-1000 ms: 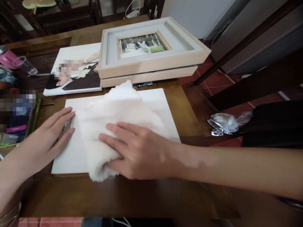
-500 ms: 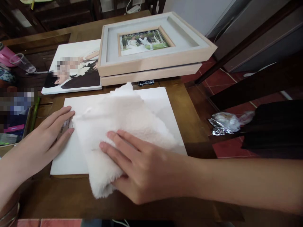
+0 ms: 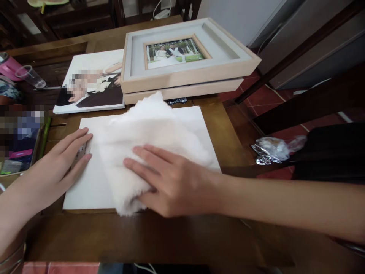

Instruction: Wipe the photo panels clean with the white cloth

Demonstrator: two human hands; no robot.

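Observation:
A white flat panel point(image 3: 91, 182) lies face down on the wooden table point(image 3: 159, 239). A fluffy white cloth point(image 3: 148, 133) is spread over its middle and right part. My right hand point(image 3: 168, 179) lies flat on the cloth with fingers stretched toward the left, pressing it onto the panel. At the panel's left edge rests my left hand point(image 3: 59, 163), palm down, fingers apart, holding the panel still.
Two stacked light wooden picture frames point(image 3: 185, 64) stand behind the panel, and a photo canvas point(image 3: 91, 83) lies to their left. A pink bottle point(image 3: 10, 68) and clear cup point(image 3: 30, 78) sit far left. Crumpled plastic point(image 3: 270, 148) rests right, beside the table's edge.
My right hand has slid the cloth slightly away from me, back onto the panel, after pulling it toward the near edge. My left hand has stayed in place.

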